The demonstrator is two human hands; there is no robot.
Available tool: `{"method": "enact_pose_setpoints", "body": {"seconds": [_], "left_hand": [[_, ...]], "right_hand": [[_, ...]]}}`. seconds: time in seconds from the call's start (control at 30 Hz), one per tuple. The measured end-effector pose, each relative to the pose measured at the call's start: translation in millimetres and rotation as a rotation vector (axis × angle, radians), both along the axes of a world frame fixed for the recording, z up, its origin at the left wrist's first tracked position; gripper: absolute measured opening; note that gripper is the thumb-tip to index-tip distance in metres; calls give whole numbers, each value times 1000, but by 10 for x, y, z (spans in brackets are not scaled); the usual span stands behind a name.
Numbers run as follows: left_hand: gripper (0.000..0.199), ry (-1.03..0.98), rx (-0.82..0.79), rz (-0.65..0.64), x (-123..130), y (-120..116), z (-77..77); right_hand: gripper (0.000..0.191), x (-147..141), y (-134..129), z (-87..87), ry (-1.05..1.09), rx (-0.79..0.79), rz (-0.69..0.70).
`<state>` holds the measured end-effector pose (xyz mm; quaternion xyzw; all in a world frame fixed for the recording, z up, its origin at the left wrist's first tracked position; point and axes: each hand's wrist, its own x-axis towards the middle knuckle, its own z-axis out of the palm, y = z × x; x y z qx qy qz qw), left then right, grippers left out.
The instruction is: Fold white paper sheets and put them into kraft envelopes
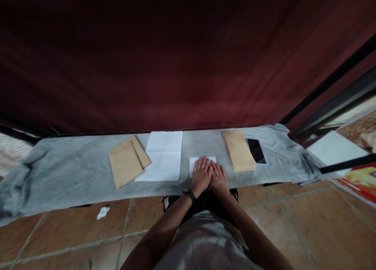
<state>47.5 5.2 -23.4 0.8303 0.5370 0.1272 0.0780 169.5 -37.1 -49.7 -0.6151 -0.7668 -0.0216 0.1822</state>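
Note:
A small white folded paper (192,162) lies on the grey cloth of the narrow table (76,164), near its front edge. My left hand (201,175) rests flat on this paper, fingers stretched forward, a dark band on the wrist. Beside it, touching it, my right hand (219,178) also lies flat with fingers extended over the paper's right part. The hands hide most of the paper. Just left of them is a larger white sheet (164,156) with crease lines.
Brown envelopes (126,164) overlap the large sheet's left side. A stack of brown envelopes (240,150) lies on the right, beside a dark-screened phone (256,151). A dark red curtain (176,66) hangs behind the table. White scrap (103,212) lies on the tiled floor.

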Motion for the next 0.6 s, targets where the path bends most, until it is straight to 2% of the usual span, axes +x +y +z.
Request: {"method": "enact_pose_setpoints", "body": {"seconds": [0.1,0.17,0.3,0.47,0.6], "left_hand": [[56,33,26,-13,-87,-32,-57],[58,54,44,-9,-188,-77,-85],[57,76,71,19,-309,-162,-99],[57,83,74,41,-272,-181,-99],[58,83,75,30,-263,-170,-94]], "right_hand": [[48,40,14,26,81,18,25],[42,116,22,50,210,10,37],[37,349,7,86,442,9,-72],[38,506,-26,181,474,1,-104],[36,368,19,267,450,3,-37]]}}
